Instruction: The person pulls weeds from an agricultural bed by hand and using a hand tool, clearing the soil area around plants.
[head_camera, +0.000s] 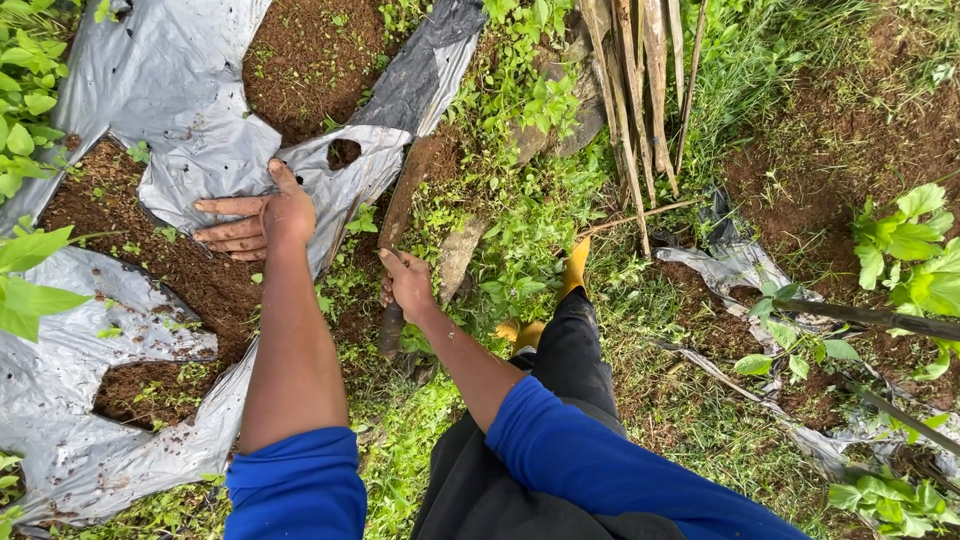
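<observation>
My left hand (258, 218) lies flat, fingers spread and pointing left, on brown soil beside a torn sheet of grey plastic mulch (180, 120). My right hand (408, 283) is closed around the handle of a long rusty blade, a machete (405, 200), whose blade runs up and away along the edge of the plastic. Both arms wear blue sleeves pushed up. Dark trousers and a yellow boot (575, 265) show below the right arm.
Bare soil beds (310, 60) show through holes in the plastic. Green weeds (520, 230) cover the middle ground. Dry split stalks (635, 90) stand at the top. Leafy plants (915, 255) and more torn plastic (740, 265) lie to the right.
</observation>
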